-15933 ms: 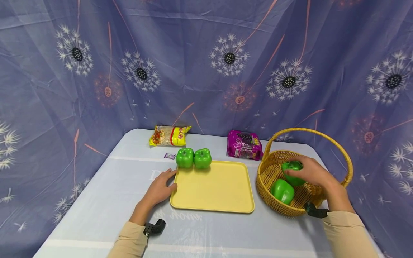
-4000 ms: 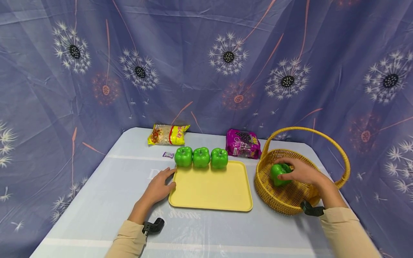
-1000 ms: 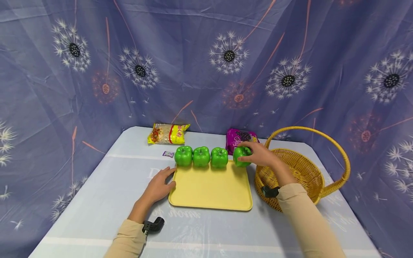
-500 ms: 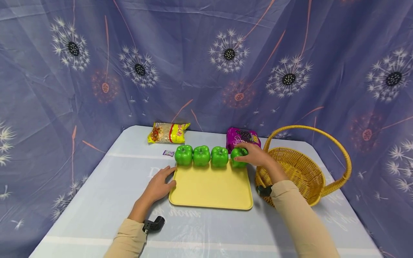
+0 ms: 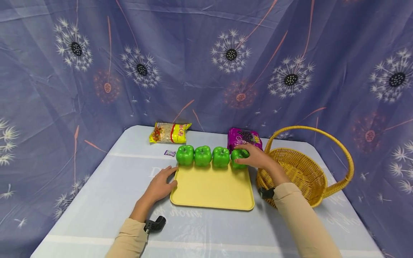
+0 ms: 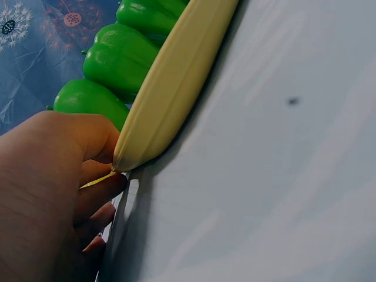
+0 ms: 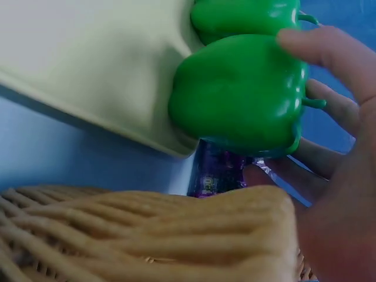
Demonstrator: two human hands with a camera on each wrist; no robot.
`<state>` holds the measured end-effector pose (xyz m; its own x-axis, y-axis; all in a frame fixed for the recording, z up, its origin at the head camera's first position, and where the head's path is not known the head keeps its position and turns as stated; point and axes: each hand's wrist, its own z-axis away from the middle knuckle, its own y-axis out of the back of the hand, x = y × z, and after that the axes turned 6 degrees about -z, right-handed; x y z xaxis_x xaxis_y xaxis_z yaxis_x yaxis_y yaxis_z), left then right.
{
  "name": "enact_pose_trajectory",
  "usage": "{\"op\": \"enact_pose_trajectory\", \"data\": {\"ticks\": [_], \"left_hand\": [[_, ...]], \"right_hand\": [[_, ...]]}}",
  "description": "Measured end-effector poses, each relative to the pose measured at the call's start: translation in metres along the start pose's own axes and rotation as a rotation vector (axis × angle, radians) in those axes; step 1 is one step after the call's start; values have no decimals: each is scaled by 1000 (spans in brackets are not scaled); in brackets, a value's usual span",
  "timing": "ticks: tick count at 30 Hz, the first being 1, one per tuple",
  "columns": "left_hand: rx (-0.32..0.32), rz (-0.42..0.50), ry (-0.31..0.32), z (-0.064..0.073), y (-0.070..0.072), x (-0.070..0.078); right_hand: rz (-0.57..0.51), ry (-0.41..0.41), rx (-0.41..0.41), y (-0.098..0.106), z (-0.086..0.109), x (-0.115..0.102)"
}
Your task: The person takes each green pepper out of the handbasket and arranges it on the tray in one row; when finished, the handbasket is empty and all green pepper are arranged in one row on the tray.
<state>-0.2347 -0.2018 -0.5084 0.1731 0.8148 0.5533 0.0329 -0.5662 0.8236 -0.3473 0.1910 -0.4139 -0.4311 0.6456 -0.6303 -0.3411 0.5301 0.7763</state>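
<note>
Several green bell peppers stand upright in a row along the far edge of the yellow tray (image 5: pixel 213 190). My right hand (image 5: pixel 257 158) holds the rightmost green bell pepper (image 5: pixel 238 154) at the tray's far right corner. In the right wrist view the thumb (image 7: pixel 311 47) touches that pepper (image 7: pixel 235 94), and the other fingers reach behind it, partly hidden. My left hand (image 5: pixel 159 186) rests at the tray's left edge, fingers relaxed, index finger and thumb at the rim. In the left wrist view those fingers meet the tray's corner (image 6: pixel 141 141).
A wicker basket (image 5: pixel 292 200) with a tall handle stands right of the tray, under my right forearm. Behind lie a purple packet (image 5: pixel 233 138) and a yellow food bag (image 5: pixel 169 133). A small purple wrapper (image 5: pixel 169 153) sits left of the peppers. A patterned curtain (image 5: pixel 193 64) hangs behind.
Since the first frame, my right hand has carried two peppers from the basket to the tray's row. In the last second the rightmost one settled slightly left. My left hand stays put.
</note>
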Motion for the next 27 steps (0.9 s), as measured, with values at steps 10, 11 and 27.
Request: {"op": "enact_pose_trajectory", "data": {"ticks": [10, 11, 27], "left_hand": [[-2, -14, -2, 1, 0, 0], [-3, -10, -2, 1, 0, 0], [-6, 0, -8, 1, 0, -1]], "right_hand": [[17, 12, -37, -1, 2, 2], [25, 19, -32, -1, 2, 3], [44, -6, 27, 3, 19, -5]]}}
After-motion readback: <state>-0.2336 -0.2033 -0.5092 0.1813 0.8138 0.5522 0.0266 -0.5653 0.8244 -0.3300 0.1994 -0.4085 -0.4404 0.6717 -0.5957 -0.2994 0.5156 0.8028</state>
